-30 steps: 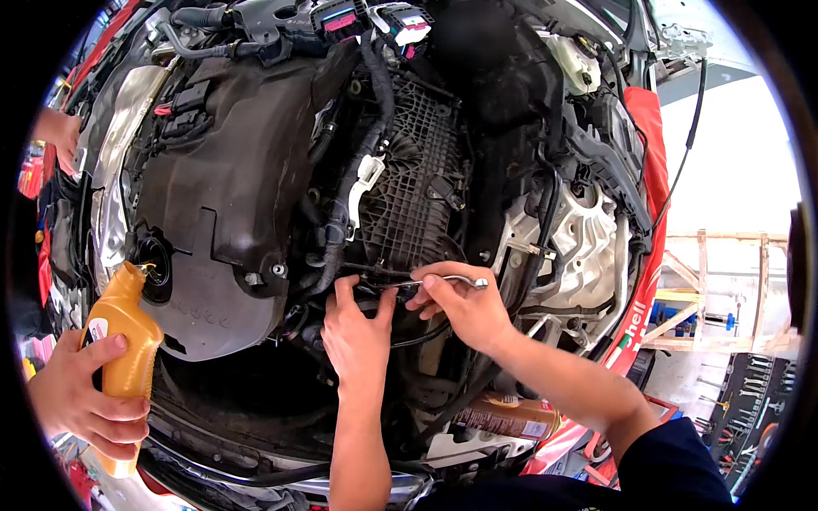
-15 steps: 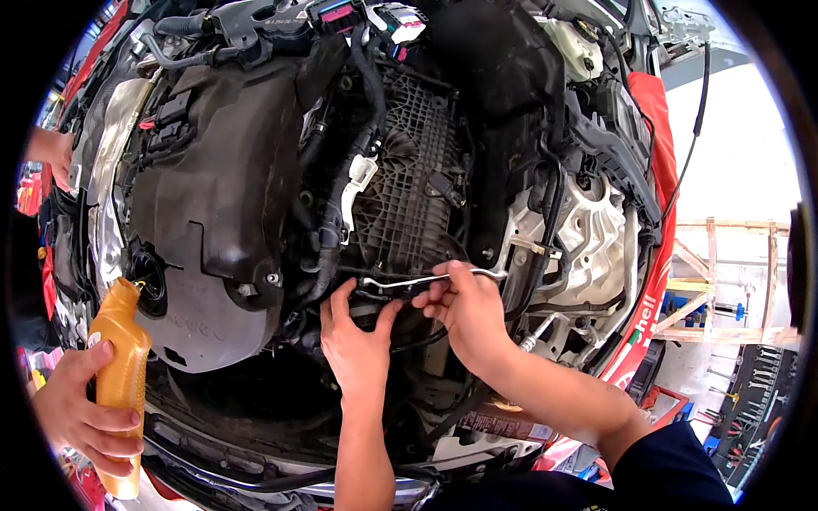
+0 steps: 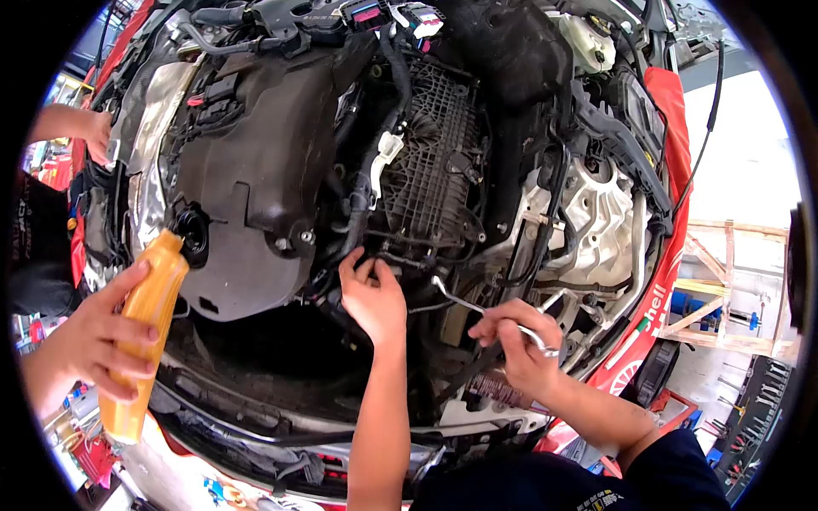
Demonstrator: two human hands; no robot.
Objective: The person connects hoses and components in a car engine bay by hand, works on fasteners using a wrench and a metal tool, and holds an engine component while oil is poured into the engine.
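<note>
Shiny silver wrench (image 3: pixel 461 301), apparently double-ended, slanted in right hand (image 3: pixel 521 351).

Over on my left I see a gold bottle (image 3: pixel 160 294) tilted, its mouth just beside the round dark opening (image 3: pixel 192 234) at the edge of the broad engine cover (image 3: pixel 256 162). To my right, a red fender cover (image 3: pixel 677 162) lettered "Shell" runs down the side, past a ribbed silvery metal panel (image 3: pixel 592 226) and, higher up, a pale plastic reservoir (image 3: pixel 590 44). Beyond it I can make out a wooden frame (image 3: pixel 728 277) and, lower, a dark tool tray (image 3: pixel 743 426) with a row of wrenches (image 3: pixel 771 379).
</note>
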